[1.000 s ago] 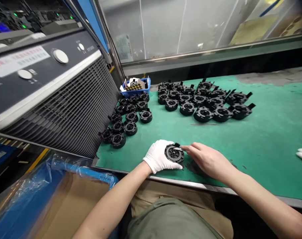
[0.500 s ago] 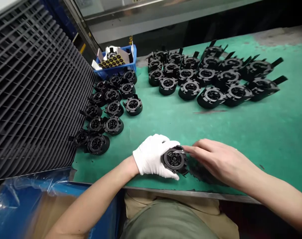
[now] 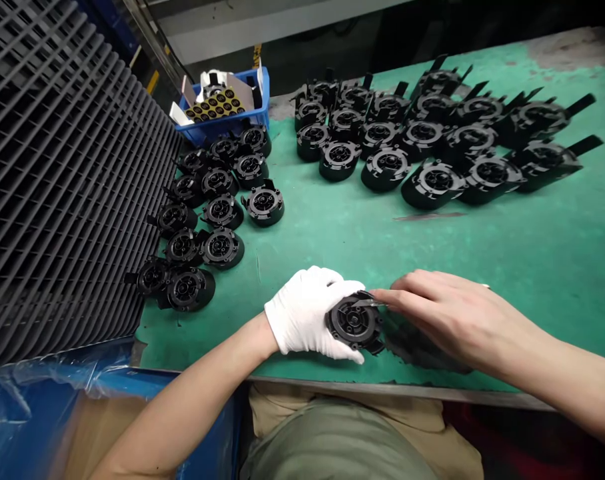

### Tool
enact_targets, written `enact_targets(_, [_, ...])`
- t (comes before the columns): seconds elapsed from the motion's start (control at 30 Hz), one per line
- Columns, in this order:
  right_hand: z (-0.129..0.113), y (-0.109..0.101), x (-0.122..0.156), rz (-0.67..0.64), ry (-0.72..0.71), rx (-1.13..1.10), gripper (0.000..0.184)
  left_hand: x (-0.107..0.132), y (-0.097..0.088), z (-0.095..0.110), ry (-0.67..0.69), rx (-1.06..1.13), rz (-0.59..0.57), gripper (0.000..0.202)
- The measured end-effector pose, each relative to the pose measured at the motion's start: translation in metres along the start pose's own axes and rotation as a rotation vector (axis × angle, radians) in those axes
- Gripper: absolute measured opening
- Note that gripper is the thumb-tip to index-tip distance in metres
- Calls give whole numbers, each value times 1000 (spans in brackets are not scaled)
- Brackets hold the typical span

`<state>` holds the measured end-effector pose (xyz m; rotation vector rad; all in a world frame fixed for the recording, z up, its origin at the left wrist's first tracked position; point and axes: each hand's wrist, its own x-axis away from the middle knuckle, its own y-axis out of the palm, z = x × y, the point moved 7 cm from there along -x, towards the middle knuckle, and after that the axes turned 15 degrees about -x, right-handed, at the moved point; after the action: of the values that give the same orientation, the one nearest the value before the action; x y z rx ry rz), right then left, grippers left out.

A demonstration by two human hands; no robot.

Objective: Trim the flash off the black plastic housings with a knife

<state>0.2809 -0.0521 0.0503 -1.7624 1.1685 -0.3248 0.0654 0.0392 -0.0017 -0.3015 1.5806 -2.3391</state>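
Observation:
My left hand (image 3: 315,317), in a white glove, grips a round black plastic housing (image 3: 354,320) by its left side, thumb and fingers around the rim. The housing's ribbed face is turned up, close above the green mat. My bare right hand (image 3: 447,317) is closed, its fingers pinching a small thin metal blade (image 3: 366,303). The blade's tip lies over the upper right rim of the housing. The blade's handle, if any, is hidden in the hand.
Black housings (image 3: 222,247) stand in rows at left; more housings with upright tabs (image 3: 435,183) fill the back right. A blue bin (image 3: 227,127) holds a sheet of round stickers. Stacked black grid trays (image 3: 72,180) border the left. The green mat (image 3: 322,240) covers the table.
The view has shifted slightly, so the housings at the back sit a little higher. The held housing and my right hand with the blade have moved slightly right in the view.

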Motion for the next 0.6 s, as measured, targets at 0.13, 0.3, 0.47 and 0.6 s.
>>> enact_targets(0.13, [0, -5, -4, -29, -15, -22, 47, -1, 0, 0, -1, 0, -3, 115])
enact_targets(0.3, [4, -1, -1, -15, -16, -20, 46, -1, -1, 0, 0, 2, -7, 117])
enact_targets(0.47, [-4, -5, -5, 3, -42, 10, 45, -1, -1, 0, -4, 0, -13, 120])
enact_targets(0.6, [-9, -8, -9, 11, -66, 48, 43, -1, -1, 0, -4, -8, -9, 118])
